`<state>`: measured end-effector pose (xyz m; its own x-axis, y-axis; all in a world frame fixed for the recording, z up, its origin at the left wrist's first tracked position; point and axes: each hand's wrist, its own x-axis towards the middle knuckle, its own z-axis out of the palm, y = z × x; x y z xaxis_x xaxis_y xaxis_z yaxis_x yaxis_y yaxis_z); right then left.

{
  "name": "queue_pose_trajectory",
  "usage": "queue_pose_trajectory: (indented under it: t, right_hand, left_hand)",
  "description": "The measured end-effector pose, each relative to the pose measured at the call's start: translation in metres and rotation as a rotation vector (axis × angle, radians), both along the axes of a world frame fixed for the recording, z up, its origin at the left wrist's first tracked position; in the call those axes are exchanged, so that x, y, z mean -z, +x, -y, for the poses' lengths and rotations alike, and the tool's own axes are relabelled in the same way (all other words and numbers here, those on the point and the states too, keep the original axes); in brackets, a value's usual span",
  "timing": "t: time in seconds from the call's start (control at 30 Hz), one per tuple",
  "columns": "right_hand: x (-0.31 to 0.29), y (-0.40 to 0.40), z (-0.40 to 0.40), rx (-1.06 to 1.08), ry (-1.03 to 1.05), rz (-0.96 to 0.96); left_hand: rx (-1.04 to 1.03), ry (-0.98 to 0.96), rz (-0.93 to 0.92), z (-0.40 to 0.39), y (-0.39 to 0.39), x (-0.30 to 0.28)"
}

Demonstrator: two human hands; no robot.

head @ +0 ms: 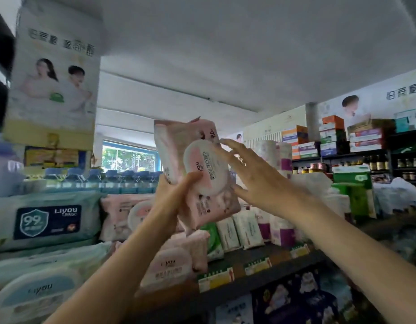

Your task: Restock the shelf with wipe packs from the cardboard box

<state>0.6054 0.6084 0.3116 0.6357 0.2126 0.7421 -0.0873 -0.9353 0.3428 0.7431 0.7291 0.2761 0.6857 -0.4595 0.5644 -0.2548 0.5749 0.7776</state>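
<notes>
1 pink wipe pack [197, 174] is up in front of me, raised above the shelf [260, 284] and tilted, its long axis running from upper left to lower right, the oval lid facing me. My left hand [174, 195] grips it from below at the lower left edge, thumb curled over the front face near the lid. My right hand [251, 174] is just to the right of the pack, fingers spread and straight; the fingertips [225, 142] appear to touch or nearly touch the lid edge, though I cannot tell whether contact is made. It holds nothing.

Relative to the held pack: directly below it stand more pink packs [172, 265] on the shelf, 1 upright behind, others lying forward. Below and left of it lie blue-green packs [48, 220] labelled Liyou. Below and right of it stand slim white packets [239, 230], and price tags [256, 265] line the shelf's front edge. The cardboard box is not in view.

Judgement: the step in hand is placement, with the pack not yet on the shelf. The slot with its own kind lies straight down from the left hand, so the left arm is the nearer carrier. The pack's tilt wants correcting to match the row first; the right hand is placed to steady that turn. Risk: the pack knocking the upright pink pack over.
</notes>
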Motion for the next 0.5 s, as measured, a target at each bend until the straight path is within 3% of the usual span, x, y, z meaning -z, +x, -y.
queue_pose_trajectory:
  t: [0.07, 0.17, 0.27, 0.33, 0.4, 0.5]
  right_hand:
    - [-0.005, 0.031, 0.019, 0.073, -0.355, 0.155]
    - [-0.022, 0.064, 0.031, 0.122, -0.615, 0.384]
    - [-0.031, 0.093, 0.037, -0.026, -0.662, 0.47]
    - [-0.021, 0.116, 0.036, -0.038, -0.677, 0.457]
    - [0.001, 0.137, 0.033, 0.003, -0.582, 0.42]
    - [0.038, 0.157, 0.021, 0.069, -0.3, 0.302]
  left_hand:
    - [-0.154, 0.123, 0.238, -0.004, 0.016, -0.03]
    - [-0.203, 0.398, 0.611, -0.02, 0.029, -0.072]
    - [-0.207, 0.772, 0.803, -0.037, 0.039, -0.093]
    - [-0.259, 0.956, 0.821, -0.042, 0.048, -0.095]
    - [-0.381, 1.027, 0.827, -0.043, 0.055, -0.087]
    - [-0.579, 1.101, 0.997, -0.034, 0.066, -0.073]
